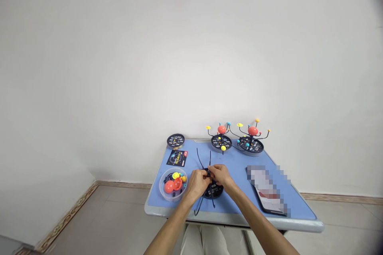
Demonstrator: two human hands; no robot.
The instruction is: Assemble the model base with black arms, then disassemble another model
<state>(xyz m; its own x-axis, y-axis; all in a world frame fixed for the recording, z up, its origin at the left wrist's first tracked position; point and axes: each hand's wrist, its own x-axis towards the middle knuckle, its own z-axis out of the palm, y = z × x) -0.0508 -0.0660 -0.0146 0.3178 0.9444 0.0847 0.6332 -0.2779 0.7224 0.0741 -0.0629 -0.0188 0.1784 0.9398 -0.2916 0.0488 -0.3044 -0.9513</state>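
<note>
My left hand (197,183) and my right hand (221,174) meet above a round black base (216,192) on the blue table. Both are closed, their fingertips pinching the middle of a black solar system model frame. Thin curved black arms (198,159) stick out from it, two away from me and others toward me. Fingers cover most of the hub, so how its parts join is hidden. Left of my left hand stands a clear round bowl (161,192) with red half-shells (169,186), small yellow and blue balls and black parts.
Two built solar system models with red centre balls (222,129) (253,130) stand along the back edge. At the back left lie a black round tray (176,140) and a dark printed card (177,158). A phone (266,195), partly pixelated, lies on the right. A wall rises behind the table (233,207).
</note>
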